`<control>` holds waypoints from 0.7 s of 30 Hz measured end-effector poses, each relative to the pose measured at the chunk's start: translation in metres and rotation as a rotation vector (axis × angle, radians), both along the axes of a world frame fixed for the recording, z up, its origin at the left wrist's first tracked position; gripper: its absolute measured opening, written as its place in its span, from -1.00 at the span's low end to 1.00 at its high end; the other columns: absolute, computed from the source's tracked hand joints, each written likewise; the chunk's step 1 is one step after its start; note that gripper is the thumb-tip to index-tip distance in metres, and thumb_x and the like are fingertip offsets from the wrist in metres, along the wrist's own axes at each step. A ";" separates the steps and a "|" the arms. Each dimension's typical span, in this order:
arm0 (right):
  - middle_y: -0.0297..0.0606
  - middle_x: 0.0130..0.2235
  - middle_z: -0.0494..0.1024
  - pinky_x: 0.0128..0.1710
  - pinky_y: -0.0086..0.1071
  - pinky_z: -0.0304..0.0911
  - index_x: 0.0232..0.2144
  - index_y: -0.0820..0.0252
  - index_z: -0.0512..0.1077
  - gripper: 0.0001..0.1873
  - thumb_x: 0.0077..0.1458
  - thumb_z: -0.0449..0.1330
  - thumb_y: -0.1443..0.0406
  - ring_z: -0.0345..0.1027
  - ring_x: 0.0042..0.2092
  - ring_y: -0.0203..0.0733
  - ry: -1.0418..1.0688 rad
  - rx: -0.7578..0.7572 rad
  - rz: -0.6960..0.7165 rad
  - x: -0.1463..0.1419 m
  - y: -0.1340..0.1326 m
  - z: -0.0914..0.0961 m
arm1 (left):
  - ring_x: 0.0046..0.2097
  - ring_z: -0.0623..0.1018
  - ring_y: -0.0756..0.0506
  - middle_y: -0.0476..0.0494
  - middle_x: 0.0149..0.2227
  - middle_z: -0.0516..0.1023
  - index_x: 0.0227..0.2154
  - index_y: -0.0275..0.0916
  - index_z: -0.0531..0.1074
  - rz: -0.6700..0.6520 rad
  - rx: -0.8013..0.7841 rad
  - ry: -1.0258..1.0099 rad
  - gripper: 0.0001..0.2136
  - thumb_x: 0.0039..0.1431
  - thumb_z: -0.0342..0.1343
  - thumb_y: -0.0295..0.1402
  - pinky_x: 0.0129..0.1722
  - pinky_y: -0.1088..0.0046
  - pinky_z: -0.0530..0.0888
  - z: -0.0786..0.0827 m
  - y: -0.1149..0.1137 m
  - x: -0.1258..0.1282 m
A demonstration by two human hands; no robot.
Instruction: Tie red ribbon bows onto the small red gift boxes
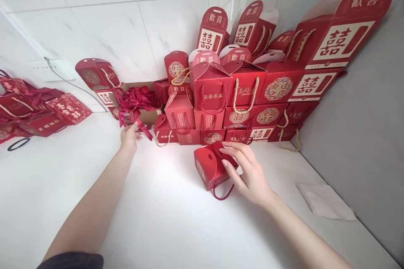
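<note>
My left hand (130, 136) reaches to the back left, its fingers closed on a dark red ribbon (143, 129). The ribbon trails from a tangled heap of ribbons (139, 97) in an open cardboard box (148, 116). In front of the stacked boxes, a small red gift box (208, 166) stands on the white surface, a dark red cord handle hanging at its near side. My right hand (249, 172) has its thumb and fingertips around the box's right top flap. The undersides of the right fingers are partly hidden.
Red gift boxes (243, 92) with rope handles are stacked against the tiled wall (104, 38). More red packages (41, 113) lie at the far left, near a black ring (18, 144). A folded pale cloth or paper (326, 201) lies by the grey panel (356, 143) on the right.
</note>
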State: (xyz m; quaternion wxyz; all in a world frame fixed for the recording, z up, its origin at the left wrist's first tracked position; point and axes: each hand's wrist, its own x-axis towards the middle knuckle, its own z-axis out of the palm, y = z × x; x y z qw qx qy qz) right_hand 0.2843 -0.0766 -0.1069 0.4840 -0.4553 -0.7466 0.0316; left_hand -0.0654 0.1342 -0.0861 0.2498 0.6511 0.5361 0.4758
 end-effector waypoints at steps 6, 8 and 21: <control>-0.13 0.05 0.43 0.03 -0.10 0.28 0.01 0.08 0.35 -0.68 0.22 0.12 0.41 0.33 0.05 -0.05 0.001 0.000 0.003 0.001 0.001 -0.004 | -0.47 0.51 -0.03 -0.16 -0.52 0.51 -0.43 -0.35 0.48 0.192 -0.106 -0.218 -0.75 0.12 0.16 -0.21 -0.45 0.46 0.44 0.003 -0.015 0.019; -0.13 0.03 0.44 0.03 -0.11 0.28 -0.01 0.09 0.37 -0.69 0.21 0.13 0.43 0.34 0.05 -0.06 0.025 0.020 -0.003 0.001 0.002 -0.003 | -0.44 0.52 -0.05 -0.13 -0.49 0.54 -0.41 -0.32 0.56 0.207 -0.070 -0.177 -0.73 0.04 0.24 -0.17 -0.43 0.44 0.45 0.020 -0.028 0.027; -0.18 -0.01 0.49 0.07 -0.14 0.29 -0.22 0.09 0.48 -0.88 0.25 0.13 0.29 0.36 0.06 -0.07 0.218 -0.029 0.247 -0.031 0.002 0.082 | -0.15 0.64 -0.20 -0.09 -0.20 0.65 -0.18 -0.17 0.61 -0.411 0.207 -0.424 -0.78 0.12 0.18 -0.43 -0.09 0.15 0.59 0.140 -0.170 0.107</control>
